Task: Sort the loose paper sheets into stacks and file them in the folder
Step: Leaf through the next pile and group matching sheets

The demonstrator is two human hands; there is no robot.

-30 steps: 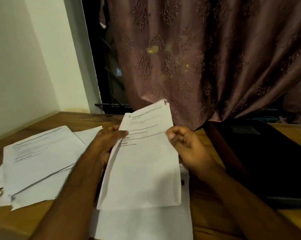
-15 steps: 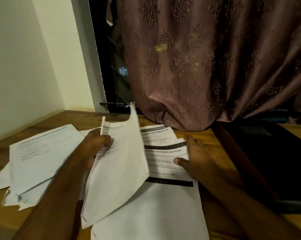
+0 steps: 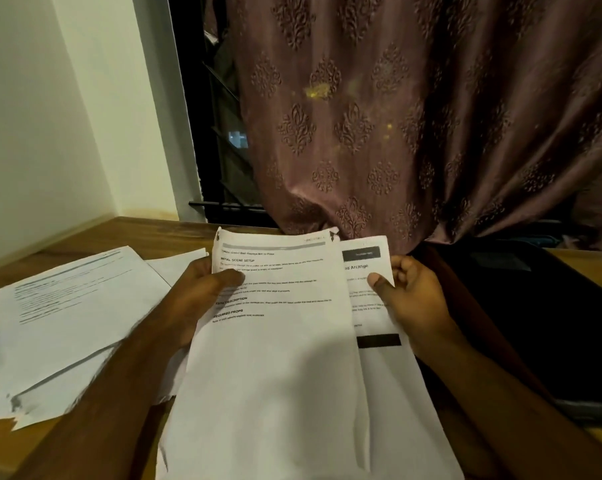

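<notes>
A printed sheet (image 3: 275, 341) headed with black text lies face up in front of me. My left hand (image 3: 202, 292) grips its upper left edge, thumb on the print. Under it and to the right lies a second printed sheet (image 3: 372, 306) with a dark bar. My right hand (image 3: 410, 292) pinches that sheet's right edge, thumb on top. A loose pile of sheets (image 3: 71, 320) lies spread on the left of the wooden table (image 3: 126, 233). An open black folder (image 3: 534, 323) lies on the right.
A patterned mauve curtain (image 3: 413, 116) hangs down to the table's back edge. A white wall (image 3: 43, 116) closes the left side. A dark window opening with bars (image 3: 220, 133) shows beside the curtain.
The sheet my left hand held on edge has swung round and now lies flat, text up, over the middle pile. My right hand has taken hold of the lower sheet's right edge.
</notes>
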